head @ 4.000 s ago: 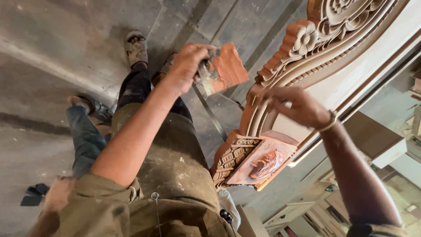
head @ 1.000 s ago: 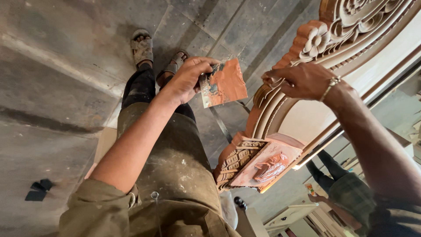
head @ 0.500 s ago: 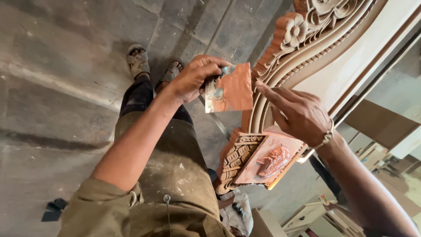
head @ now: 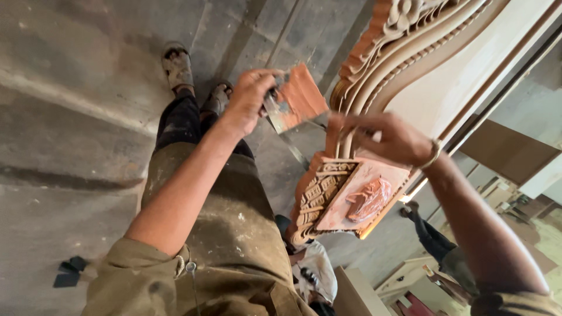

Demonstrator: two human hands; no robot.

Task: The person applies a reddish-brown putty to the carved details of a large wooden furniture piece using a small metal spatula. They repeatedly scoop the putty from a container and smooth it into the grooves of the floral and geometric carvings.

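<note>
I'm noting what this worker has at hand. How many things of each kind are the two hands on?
Scraper blades: 1, in the left hand, blade
Carved wooden frames: 1, touched by the right hand, frame
Total: 2

Scraper (head: 295,99) lies left of carved headboard (head: 404,64), putty lump (head: 366,199) below them.

Matt carved wood frame (head: 404,47), rough concrete floor (head: 70,117)

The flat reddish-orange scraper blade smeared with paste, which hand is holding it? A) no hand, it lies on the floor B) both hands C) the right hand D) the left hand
D: the left hand grips the flat reddish-orange scraper blade at its near end, while the right hand rests apart on the carved wooden furniture piece.
</note>
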